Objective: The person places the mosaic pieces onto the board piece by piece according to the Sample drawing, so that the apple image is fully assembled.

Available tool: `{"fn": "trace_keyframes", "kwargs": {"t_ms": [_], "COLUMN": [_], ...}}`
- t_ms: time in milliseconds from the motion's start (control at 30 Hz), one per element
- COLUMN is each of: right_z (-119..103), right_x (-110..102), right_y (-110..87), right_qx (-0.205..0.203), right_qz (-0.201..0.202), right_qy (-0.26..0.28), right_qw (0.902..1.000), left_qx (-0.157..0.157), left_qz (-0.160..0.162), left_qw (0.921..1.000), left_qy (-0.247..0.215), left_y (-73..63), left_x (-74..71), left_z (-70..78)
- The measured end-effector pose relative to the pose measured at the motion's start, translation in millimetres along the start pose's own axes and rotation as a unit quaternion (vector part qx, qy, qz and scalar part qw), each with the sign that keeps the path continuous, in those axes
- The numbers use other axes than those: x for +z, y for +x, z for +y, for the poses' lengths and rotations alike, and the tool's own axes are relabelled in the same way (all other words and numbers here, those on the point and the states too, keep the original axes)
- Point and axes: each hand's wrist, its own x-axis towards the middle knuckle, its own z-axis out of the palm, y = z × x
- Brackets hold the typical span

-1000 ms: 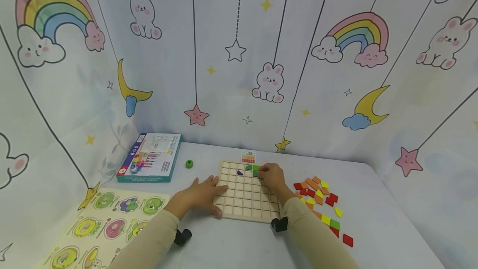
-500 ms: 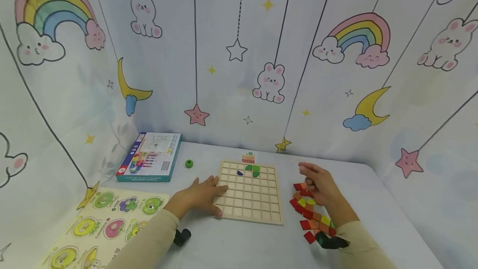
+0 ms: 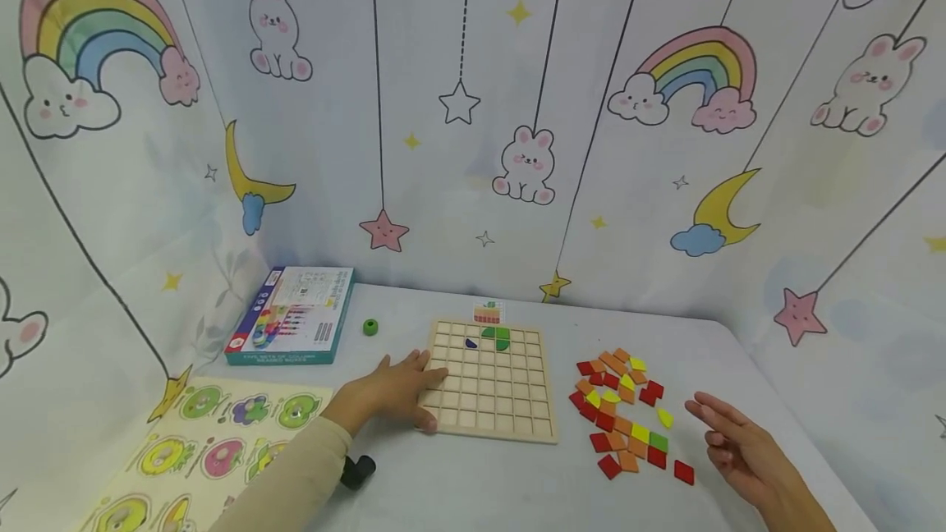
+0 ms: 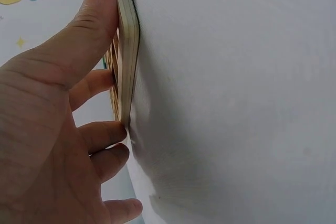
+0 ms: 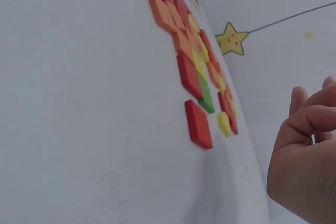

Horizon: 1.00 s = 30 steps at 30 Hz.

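Note:
A wooden grid board lies on the table with a few pieces near its far edge: a green square, green rounded pieces and a small dark blue piece. Spread fingers of my left hand rest on the board's left edge; the left wrist view shows the thumb along its near corner. Past the right side of the loose pieces, my right hand hovers with loosely bent fingers and holds nothing. Red, orange and yellow tiles lie scattered between it and the board, with one green tile.
Behind the board lies a small picture card. To the left are a green bead, a boxed bead set and a fruit picture board. A black object shows by the left sleeve. A printed curtain surrounds the table.
My right hand has left the board's far right area and moved right, across the loose tiles to their outer side. The left hand stays on the board's edge.

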Motion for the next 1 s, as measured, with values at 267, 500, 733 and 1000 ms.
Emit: {"fn": "trace_keyframes", "kwargs": {"t_ms": [267, 500, 733, 1000], "right_z": [23.3, 31.7, 36.5, 39.3], "right_x": [-5.8, -0.4, 4.4, 12.4], "right_y": [4.4, 9.7, 14.1, 19.3], "right_qx": [0.045, 0.034, 0.033, 0.014], "right_qz": [0.077, 0.12, 0.12, 0.116], "right_qy": [-0.122, -0.257, -0.358, -0.473], "right_qw": [0.9886, 0.9584, 0.9254, 0.8733], "left_qx": [0.001, 0.0, -0.001, 0.0], "left_qz": [0.008, 0.008, 0.009, 0.01], "left_qw": [1.0, 1.0, 1.0, 0.9999], "left_qy": [-0.004, 0.0, 0.0, -0.004], "left_y": [-0.5, 2.1, 3.7, 1.2], "left_x": [1.5, 4.0, 5.9, 4.3], "left_z": [-1.2, -2.9, -4.8, -3.1]}}
